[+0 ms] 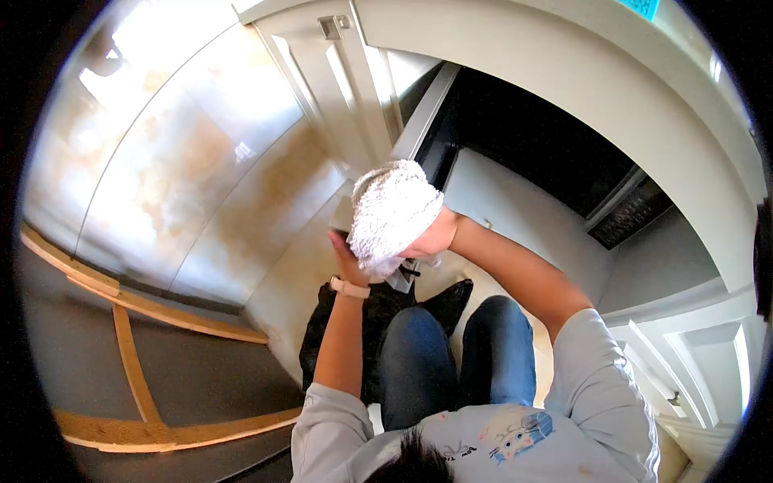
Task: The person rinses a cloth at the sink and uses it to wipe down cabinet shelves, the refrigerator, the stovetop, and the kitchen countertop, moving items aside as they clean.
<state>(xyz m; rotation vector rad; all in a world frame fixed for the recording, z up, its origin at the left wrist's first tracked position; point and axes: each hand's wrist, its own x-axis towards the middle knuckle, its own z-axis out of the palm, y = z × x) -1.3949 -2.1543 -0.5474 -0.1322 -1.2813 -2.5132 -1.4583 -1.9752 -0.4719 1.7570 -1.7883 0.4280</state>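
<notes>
In the centre of the frame, the right hand [436, 234] grips a bunched, fluffy white terry cloth [393, 211]. Just below left, the left hand [347, 259] is partly hidden; I cannot tell its grip. A cream panelled cabinet door [320, 74] stands at upper centre.

The place looked like a home, though which room could not be told: a pale built-in cabinet [515, 189] stood with its panelled doors [330, 92] open, household joinery by its mouldings, above a floor [173, 165] of large, glossy tiles with marbled tan patches.
</notes>
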